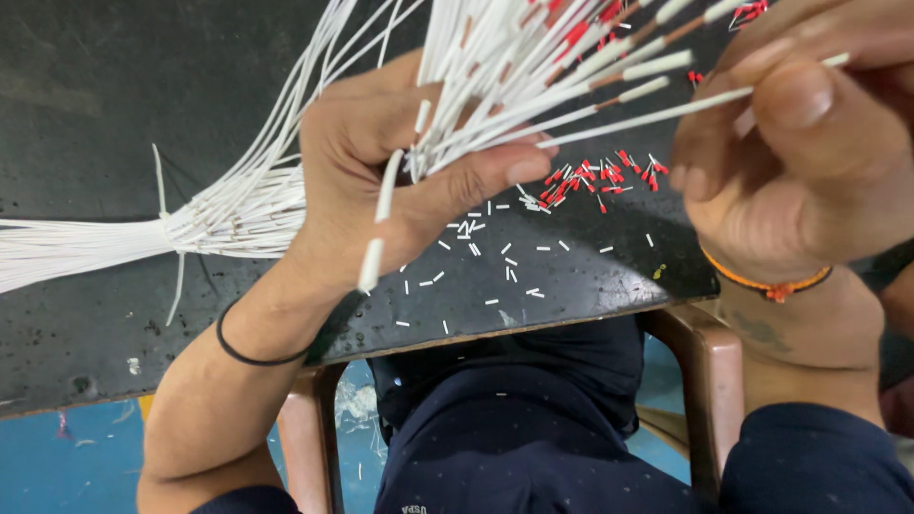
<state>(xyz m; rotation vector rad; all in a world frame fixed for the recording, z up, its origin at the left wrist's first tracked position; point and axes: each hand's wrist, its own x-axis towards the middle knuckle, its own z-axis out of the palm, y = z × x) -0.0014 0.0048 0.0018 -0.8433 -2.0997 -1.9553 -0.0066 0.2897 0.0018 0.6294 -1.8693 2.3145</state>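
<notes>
I see dark tabletop (86, 86); on it white wire bundle (76, 243), scattered white sleeve bits (476, 228), small pile of red-tipped caps (595, 181).

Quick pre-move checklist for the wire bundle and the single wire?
1. Left hand grips the fanned wire bundle: ok.
2. Right hand pinches one wire: ok.
3. That wire stands apart from the fan: ok.
4. Red ferrules lie on the table, within reach: ok.
5. White offcuts litter the table near the edge: not ok.
6. Wire tip stripped: cannot tell, hidden in the grip.
</notes>
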